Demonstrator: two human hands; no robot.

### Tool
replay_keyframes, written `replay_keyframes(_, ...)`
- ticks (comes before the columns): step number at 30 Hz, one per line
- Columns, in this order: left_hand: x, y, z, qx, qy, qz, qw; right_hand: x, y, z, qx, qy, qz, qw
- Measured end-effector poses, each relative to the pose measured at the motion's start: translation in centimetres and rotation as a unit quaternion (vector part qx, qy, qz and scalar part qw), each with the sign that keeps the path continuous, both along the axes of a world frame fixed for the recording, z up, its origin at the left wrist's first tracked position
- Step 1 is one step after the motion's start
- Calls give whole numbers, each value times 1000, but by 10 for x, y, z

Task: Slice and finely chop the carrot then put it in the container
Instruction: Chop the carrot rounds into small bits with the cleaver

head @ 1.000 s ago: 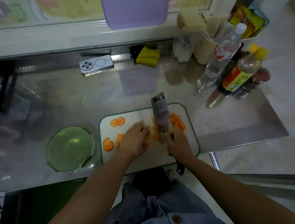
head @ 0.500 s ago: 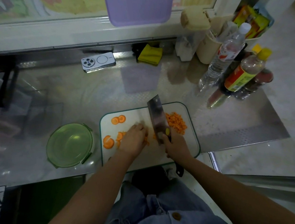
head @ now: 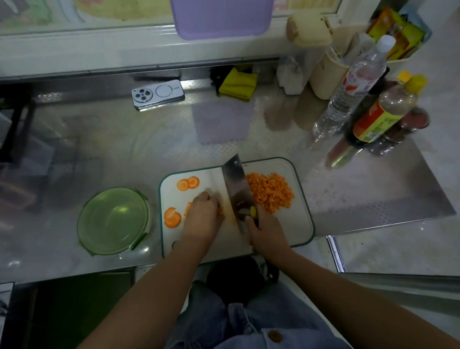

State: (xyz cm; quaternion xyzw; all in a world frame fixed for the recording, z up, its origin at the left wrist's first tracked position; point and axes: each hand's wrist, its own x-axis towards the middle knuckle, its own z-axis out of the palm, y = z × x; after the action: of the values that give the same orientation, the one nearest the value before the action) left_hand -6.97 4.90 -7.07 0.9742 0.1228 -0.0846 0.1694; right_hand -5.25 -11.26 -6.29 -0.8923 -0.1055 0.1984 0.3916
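Chopping: the right hand is wrapped tight around the dark handle of a broad rectangular steel cleaver, whose flat blade stands on edge on the white plastic cutting board with a green rim.
Blade axis: the long axis runs from the handle near the person up and slightly left toward the far edge of the board.
Left hand: the left hand lies knuckles-up just left of the blade, fingers curled down over a small bunch of orange carrot pieces; how firmly it presses them cannot be told.
Chopped carrot: a loose, grainy heap of small orange carrot dice lies on the board right of the blade.
Slices: flat round carrot discs sit at the board's far left, and more discs lie lower at its left edge, beside the left hand.
Container: a round translucent green container with clip tabs stands on the table just left of the board, holding no carrot.
Table: a shiny, reflective steel table with an embossed dotted strip.
Far side: a white smartphone lies camera-side up, a folded yellow cloth lies to its right, and clear plastic bottles stand at the right corner.
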Motion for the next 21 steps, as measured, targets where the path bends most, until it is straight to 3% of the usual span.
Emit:
replay_keyframes(7,-6,1,3,-47,-8,43,998,-15,7,-10,-33,-11,8,999)
replay_keyframes(13,-10,1,6,-93,-10,43,995,7,-9,-6,-74,-9,-48,996)
replay_keyframes(21,-11,-9,11,-120,1,58,991,8,5,6,-71,-23,15,997)
